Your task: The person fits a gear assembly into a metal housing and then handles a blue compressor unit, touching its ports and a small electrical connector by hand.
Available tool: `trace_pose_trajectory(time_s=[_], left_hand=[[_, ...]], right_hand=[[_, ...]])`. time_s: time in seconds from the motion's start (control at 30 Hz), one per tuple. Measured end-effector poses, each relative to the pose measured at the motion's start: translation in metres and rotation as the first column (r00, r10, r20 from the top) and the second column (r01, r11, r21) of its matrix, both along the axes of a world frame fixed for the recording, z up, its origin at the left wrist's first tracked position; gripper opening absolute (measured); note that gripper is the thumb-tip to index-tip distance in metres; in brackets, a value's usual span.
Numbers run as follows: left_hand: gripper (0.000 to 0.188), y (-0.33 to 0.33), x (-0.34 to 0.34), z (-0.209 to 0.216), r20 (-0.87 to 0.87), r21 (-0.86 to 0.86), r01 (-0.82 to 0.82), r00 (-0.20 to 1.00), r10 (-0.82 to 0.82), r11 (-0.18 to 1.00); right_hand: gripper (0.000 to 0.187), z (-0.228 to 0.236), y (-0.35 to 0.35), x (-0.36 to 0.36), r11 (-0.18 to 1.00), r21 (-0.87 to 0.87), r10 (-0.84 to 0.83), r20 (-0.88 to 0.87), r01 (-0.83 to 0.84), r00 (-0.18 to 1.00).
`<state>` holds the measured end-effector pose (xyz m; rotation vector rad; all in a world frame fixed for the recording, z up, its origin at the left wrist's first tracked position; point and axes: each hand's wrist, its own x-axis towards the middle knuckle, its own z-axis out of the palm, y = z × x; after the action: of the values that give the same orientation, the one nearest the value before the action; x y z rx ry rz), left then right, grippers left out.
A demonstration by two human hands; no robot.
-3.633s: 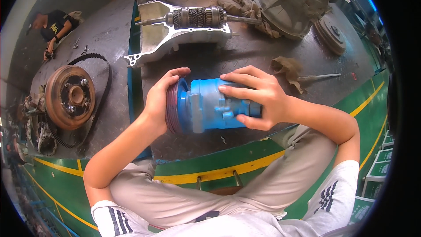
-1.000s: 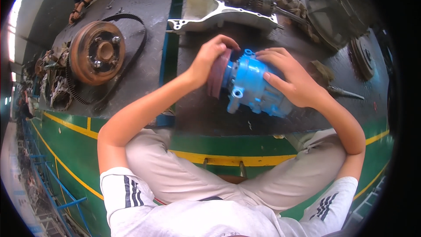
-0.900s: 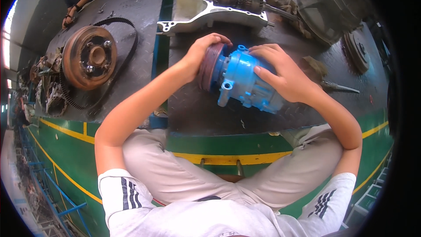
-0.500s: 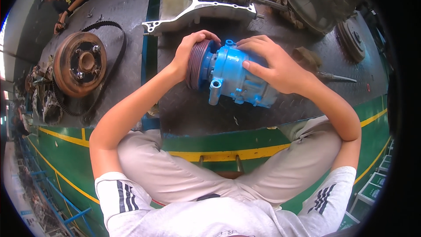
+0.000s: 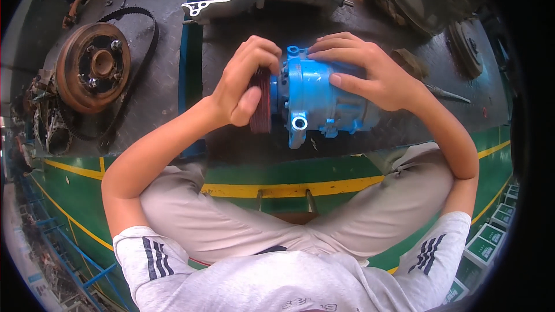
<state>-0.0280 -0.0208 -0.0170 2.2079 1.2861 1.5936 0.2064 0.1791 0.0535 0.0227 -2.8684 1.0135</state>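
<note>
Head view | blue cyl. unit over dark metal table, contact w/ it I cannot tell | L hand curled round grooved pulley, R hand gripping casing from above | prob. heavy, stiff, maybe slippery; best hold: pulley rim + casing

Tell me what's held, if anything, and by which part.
A blue cylindrical machine part: the left hand grips the dark red grooved pulley at its left end; the right hand clasps its upper right side.
</note>
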Motion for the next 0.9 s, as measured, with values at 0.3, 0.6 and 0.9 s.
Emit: trace_pose_trajectory(time_s=[0.3,0.6,0.9], left_hand=[[0.045,-0.015,0.005,-0.007,-0.274,0.164,-0.037,0.958,0.081,0.986],[0.051,0.002,-0.001,0.001,0.138,-0.174,-0.001,0.990,0.026,0.985],[0.064,0.015,-0.010,0.001,0.202,-0.319,0.051,0.979,0.015,0.946]], right_hand=[[0.058,-0.004,0.002,0.001,0.999,-0.013,0.041,-0.001,-0.041,0.999],[0.051,-0.001,0.002,0.003,1.000,0.000,-0.023,0.004,0.023,1.000],[0.054,-0.014,0.008,0.005,0.957,-0.243,-0.161,0.013,0.159,0.987]])
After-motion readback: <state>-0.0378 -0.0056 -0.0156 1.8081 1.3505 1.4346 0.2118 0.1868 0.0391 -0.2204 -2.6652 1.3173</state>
